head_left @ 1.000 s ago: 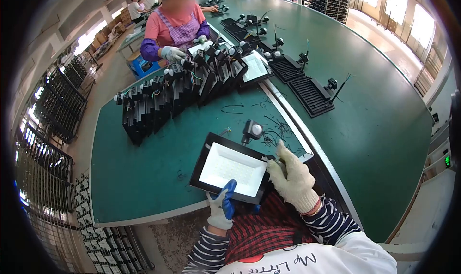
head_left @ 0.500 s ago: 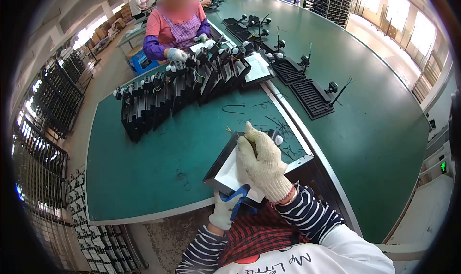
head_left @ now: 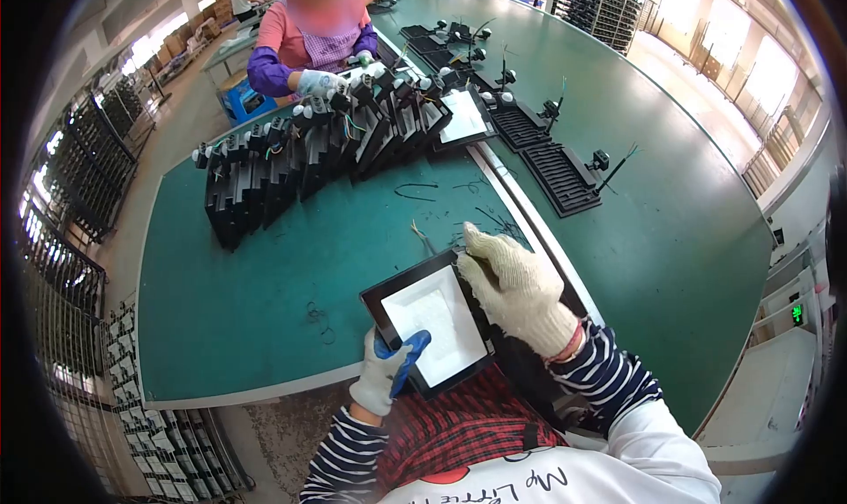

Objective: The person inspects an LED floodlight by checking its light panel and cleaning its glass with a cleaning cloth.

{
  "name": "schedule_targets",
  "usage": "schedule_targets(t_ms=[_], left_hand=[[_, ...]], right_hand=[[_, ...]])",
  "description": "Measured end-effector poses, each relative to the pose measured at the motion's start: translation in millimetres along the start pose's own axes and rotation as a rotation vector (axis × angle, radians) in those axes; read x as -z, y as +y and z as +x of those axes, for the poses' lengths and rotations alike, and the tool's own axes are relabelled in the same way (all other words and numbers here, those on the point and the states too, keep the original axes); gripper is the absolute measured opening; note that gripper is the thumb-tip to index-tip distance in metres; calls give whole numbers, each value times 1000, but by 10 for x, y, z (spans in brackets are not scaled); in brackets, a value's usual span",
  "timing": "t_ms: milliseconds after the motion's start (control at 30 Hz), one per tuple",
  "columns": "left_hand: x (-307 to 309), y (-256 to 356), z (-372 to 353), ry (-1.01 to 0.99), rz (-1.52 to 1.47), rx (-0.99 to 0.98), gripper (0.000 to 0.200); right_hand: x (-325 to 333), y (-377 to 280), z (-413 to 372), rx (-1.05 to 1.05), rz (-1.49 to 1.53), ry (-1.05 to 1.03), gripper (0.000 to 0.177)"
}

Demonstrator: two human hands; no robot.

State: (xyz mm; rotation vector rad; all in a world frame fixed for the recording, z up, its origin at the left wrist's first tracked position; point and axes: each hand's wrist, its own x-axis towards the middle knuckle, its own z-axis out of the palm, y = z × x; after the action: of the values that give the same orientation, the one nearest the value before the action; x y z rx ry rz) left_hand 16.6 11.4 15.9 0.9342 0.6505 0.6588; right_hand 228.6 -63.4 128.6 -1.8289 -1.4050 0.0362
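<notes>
At the near edge of the green table (head_left: 265, 274), well apart from the long row of black lamp housings (head_left: 291, 164), a flat floodlight (head_left: 437, 323) lies tilted, white panel up. The right hand (head_left: 516, 288) curls closed over its far right edge. The left hand (head_left: 388, 373) pinches its near left corner, thumb on the glass.

knit cloth glove (head_left: 520, 288); glossy black floodlight frame (head_left: 381, 303); matt green tabletop (head_left: 265, 283).
</notes>
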Motion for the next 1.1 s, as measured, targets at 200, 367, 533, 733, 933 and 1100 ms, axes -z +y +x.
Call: schedule_targets(t_ms=[200, 367, 533, 733, 933, 1100], left_hand=[[318, -101, 56, -74, 161, 75, 74], [433, -245, 166, -151, 181, 74, 72], [180, 60, 2, -16, 176, 130, 71], [220, 88, 157, -210, 286, 125, 62], [113, 256, 154, -260, 227, 94, 53], [-92, 459, 26, -152, 140, 112, 52]], right_hand=[[302, 324, 122, 203, 13, -228, 39], [251, 436, 60, 186, 49, -153, 32], [149, 447, 40, 160, 39, -125, 34], [219, 430, 205, 299, -137, -338, 36], [71, 155, 243, 257, -189, -412, 39], [-48, 120, 270, 220, -127, -393, 42]])
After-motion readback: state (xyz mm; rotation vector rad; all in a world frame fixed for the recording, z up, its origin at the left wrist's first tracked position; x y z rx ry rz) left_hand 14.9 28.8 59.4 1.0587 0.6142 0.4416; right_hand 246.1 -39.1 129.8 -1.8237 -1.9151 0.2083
